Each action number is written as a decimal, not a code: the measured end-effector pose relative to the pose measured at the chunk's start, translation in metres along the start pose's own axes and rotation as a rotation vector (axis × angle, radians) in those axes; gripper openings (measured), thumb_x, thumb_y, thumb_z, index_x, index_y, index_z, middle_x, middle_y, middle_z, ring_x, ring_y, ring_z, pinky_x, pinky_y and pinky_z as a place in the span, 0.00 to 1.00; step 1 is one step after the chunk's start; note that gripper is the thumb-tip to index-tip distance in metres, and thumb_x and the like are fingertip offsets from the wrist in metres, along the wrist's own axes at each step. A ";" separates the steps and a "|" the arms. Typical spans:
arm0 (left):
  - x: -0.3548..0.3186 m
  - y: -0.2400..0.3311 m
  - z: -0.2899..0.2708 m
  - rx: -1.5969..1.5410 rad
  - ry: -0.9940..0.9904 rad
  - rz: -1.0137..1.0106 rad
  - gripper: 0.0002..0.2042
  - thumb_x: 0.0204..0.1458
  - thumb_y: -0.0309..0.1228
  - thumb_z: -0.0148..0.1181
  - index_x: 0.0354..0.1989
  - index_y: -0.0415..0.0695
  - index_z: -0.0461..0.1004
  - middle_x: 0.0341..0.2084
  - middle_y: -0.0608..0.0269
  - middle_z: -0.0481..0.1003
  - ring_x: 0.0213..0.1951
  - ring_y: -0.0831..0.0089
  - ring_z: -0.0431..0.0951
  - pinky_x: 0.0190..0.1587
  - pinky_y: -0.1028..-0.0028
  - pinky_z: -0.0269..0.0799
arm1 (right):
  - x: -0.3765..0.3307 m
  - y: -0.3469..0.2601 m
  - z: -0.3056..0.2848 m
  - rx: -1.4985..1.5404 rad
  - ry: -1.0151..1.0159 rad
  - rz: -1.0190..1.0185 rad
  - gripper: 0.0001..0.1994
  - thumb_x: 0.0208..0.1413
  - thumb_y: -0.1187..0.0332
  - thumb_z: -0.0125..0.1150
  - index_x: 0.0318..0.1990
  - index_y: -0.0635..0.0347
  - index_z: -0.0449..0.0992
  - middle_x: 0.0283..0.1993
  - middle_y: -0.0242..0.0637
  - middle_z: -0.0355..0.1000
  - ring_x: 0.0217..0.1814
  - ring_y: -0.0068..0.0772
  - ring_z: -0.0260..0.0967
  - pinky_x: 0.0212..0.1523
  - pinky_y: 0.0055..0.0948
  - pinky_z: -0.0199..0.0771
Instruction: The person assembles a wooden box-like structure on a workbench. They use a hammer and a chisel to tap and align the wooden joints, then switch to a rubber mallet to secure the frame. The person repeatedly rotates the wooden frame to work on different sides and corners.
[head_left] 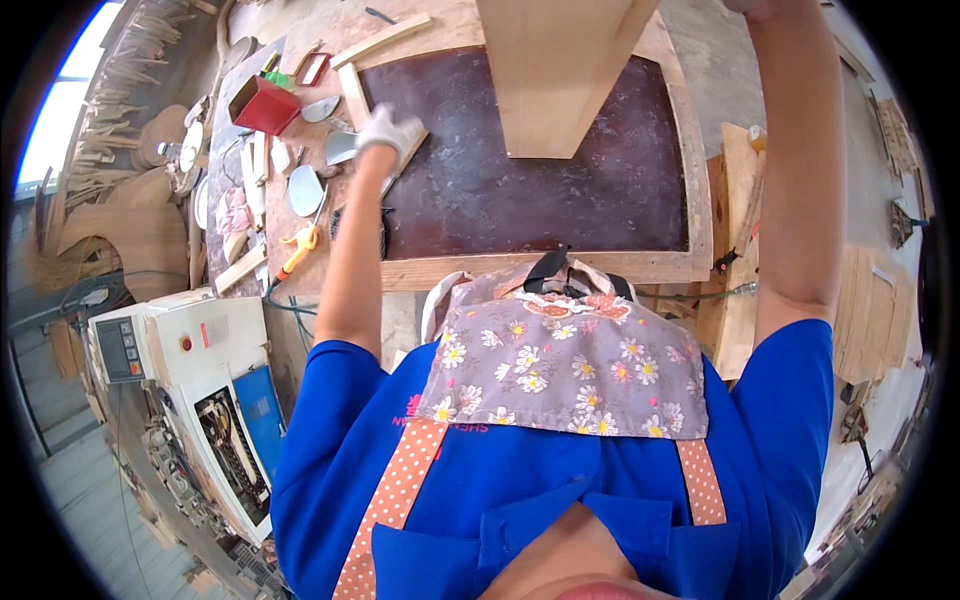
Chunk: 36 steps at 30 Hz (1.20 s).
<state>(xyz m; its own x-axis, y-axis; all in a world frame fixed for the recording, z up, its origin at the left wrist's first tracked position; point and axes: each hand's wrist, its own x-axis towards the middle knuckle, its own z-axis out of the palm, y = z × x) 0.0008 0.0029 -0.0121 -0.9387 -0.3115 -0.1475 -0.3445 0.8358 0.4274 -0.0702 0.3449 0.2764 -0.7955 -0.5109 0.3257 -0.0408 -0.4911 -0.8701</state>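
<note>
My left hand (388, 130), in a white glove, is over the left edge of a dark, scuffed work panel (440, 200). Its fingers look spread, and nothing shows in them. A short wooden strip (408, 160) lies right by the palm; whether they touch I cannot tell. My right arm reaches far up at the right, where only a sliver of my right hand (742, 4) shows at the upper rim, its fingers cut off. Between the arms a large pale wooden board (555, 80) rises from the panel past the upper edge.
Left on the table are a red box (264, 104), scraper blades (306, 190), an orange-yellow air gun (298, 246) and wood strips (385, 38). A white machine (185, 350) stands lower left. Stacked boards (868, 310) lie at the right, beyond planks (740, 200) beside the table.
</note>
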 end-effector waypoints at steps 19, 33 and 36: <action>-0.105 0.110 0.006 -0.108 -0.128 1.224 0.06 0.33 0.24 0.57 0.23 0.48 0.73 0.30 0.63 0.74 0.38 0.57 0.70 0.42 0.64 0.67 | -0.228 0.216 -0.019 0.227 0.290 1.010 0.25 0.55 0.44 0.52 0.40 0.60 0.74 0.30 0.40 0.74 0.29 0.34 0.72 0.29 0.31 0.73; -0.150 0.175 0.008 -1.061 -0.692 0.282 0.21 0.56 0.40 0.51 0.52 0.36 0.66 0.47 0.55 0.70 0.43 0.62 0.74 0.48 0.64 0.69 | -0.224 0.192 0.002 0.586 0.804 0.155 0.11 0.54 0.64 0.58 0.40 0.61 0.73 0.35 0.38 0.74 0.37 0.33 0.71 0.40 0.29 0.72; -0.161 0.195 0.011 -0.969 -0.909 0.247 0.23 0.54 0.38 0.54 0.54 0.37 0.63 0.46 0.56 0.70 0.43 0.66 0.74 0.48 0.67 0.68 | -0.217 0.177 0.006 0.431 0.794 0.246 0.11 0.57 0.65 0.57 0.43 0.62 0.72 0.39 0.37 0.73 0.41 0.29 0.70 0.44 0.29 0.72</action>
<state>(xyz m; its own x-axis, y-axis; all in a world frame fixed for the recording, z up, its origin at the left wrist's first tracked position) 0.0846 0.2210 0.0848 -0.7791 0.5216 -0.3477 -0.3756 0.0556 0.9251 0.0992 0.3647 0.0542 -0.9385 -0.0816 -0.3356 0.2845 -0.7337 -0.6171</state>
